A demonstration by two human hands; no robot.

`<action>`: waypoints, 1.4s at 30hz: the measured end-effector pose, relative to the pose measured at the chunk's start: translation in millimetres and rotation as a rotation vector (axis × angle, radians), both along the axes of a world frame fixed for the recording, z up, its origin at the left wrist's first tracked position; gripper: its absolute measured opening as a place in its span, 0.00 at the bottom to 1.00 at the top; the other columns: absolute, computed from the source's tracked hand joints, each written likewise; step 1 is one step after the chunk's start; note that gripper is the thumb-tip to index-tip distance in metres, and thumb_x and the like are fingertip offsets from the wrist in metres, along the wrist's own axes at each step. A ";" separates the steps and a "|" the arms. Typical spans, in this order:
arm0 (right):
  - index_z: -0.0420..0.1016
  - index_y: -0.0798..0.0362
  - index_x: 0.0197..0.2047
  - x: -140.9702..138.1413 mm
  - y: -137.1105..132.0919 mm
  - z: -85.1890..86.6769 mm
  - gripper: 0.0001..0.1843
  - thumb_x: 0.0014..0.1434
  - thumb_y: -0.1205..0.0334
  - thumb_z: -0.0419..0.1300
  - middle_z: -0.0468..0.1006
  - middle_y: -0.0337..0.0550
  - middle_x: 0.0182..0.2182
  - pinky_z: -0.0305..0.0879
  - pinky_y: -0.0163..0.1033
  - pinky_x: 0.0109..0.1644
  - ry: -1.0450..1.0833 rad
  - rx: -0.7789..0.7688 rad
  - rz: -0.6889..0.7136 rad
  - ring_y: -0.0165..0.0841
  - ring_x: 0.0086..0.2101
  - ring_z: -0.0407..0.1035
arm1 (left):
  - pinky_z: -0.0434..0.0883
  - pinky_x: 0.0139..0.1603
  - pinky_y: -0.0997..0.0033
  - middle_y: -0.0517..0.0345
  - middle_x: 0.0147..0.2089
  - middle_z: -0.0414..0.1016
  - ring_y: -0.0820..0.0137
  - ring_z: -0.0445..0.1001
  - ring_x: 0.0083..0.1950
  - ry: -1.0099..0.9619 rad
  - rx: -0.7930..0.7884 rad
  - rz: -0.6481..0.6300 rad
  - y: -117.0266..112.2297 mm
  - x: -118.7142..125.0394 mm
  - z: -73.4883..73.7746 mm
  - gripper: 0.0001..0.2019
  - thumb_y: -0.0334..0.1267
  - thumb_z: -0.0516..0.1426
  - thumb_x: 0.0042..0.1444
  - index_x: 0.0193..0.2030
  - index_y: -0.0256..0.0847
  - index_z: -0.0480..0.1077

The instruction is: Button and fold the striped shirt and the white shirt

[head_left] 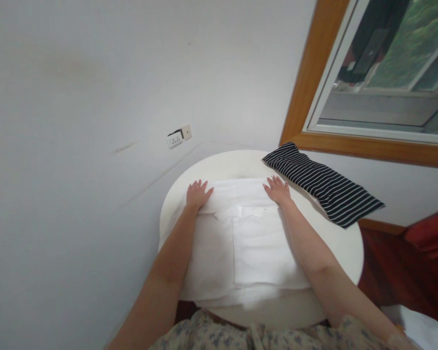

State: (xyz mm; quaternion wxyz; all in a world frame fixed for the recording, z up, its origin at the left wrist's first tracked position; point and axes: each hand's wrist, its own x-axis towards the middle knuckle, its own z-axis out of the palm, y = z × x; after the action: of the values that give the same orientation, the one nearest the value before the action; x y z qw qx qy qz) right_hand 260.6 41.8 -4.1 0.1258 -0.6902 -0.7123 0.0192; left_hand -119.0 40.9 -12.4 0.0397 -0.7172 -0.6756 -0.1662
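White folded cloth (266, 253), which looks like a garment, lies spread on a round white table (222, 163). Its far part is folded over in a band, and a squarish flap or pocket shows on the right half. My left hand (198, 194) rests flat on the far left corner of the cloth, fingers apart. On the far right corner lies my right hand (278, 189), palm down with its fingers spread. Neither hand grips anything.
A black-and-white striped cloth (324, 184) lies along the table's right side and hangs past its edge. Behind are a wall with a socket (174, 140) and a wood-framed window (372, 148). Something white (423, 328) sits at lower right.
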 end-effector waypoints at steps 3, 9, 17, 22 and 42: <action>0.56 0.52 0.69 1.1 0.5 -2.4 0.36 0.66 0.40 0.38 0.48 0.52 0.69 0.36 0.61 0.68 0.022 0.026 -0.066 0.48 0.68 0.38 | 0.48 0.68 0.41 0.44 0.70 0.56 0.51 0.51 0.71 -0.015 0.002 0.066 1.0 -2.9 1.0 0.30 0.56 0.45 0.63 0.65 0.43 0.62; 0.53 0.63 0.69 -0.8 2.2 -2.4 0.39 0.67 0.43 0.35 0.47 0.58 0.69 0.41 0.57 0.68 0.073 0.004 -0.141 0.49 0.67 0.42 | 0.51 0.69 0.46 0.34 0.69 0.56 0.52 0.53 0.71 0.007 0.031 0.099 0.3 -1.8 3.6 0.28 0.42 0.41 0.64 0.65 0.25 0.60; 0.47 0.70 0.70 -4.6 0.7 0.6 0.42 0.67 0.44 0.33 0.44 0.63 0.69 0.38 0.52 0.69 0.051 -0.057 -0.205 0.46 0.68 0.39 | 0.54 0.68 0.52 0.35 0.65 0.63 0.53 0.57 0.69 -0.001 0.127 0.108 -5.2 -1.8 3.3 0.26 0.42 0.46 0.63 0.62 0.25 0.64; 0.49 0.67 0.70 -7.4 -1.3 1.2 0.39 0.67 0.45 0.35 0.46 0.59 0.69 0.37 0.50 0.69 0.040 -0.041 -0.243 0.44 0.68 0.40 | 0.59 0.66 0.57 0.37 0.61 0.68 0.56 0.62 0.66 0.046 0.149 0.122 -5.4 -3.3 4.5 0.23 0.38 0.47 0.62 0.57 0.26 0.70; 0.59 0.65 0.66 -6.4 2.0 -7.7 0.35 0.66 0.47 0.42 0.56 0.61 0.66 0.44 0.51 0.66 0.094 0.045 -0.207 0.47 0.65 0.50 | 0.63 0.64 0.57 0.42 0.60 0.71 0.58 0.65 0.64 0.132 0.190 0.122 -6.4 -13.1 0.5 0.21 0.39 0.46 0.62 0.55 0.32 0.71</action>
State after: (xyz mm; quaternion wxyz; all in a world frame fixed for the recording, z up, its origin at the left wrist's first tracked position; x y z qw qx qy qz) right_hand 254.2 43.8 -11.8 0.1758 -0.7554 -0.6309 0.0224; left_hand -132.1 34.5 -11.9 0.1619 -0.6773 -0.6950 -0.1790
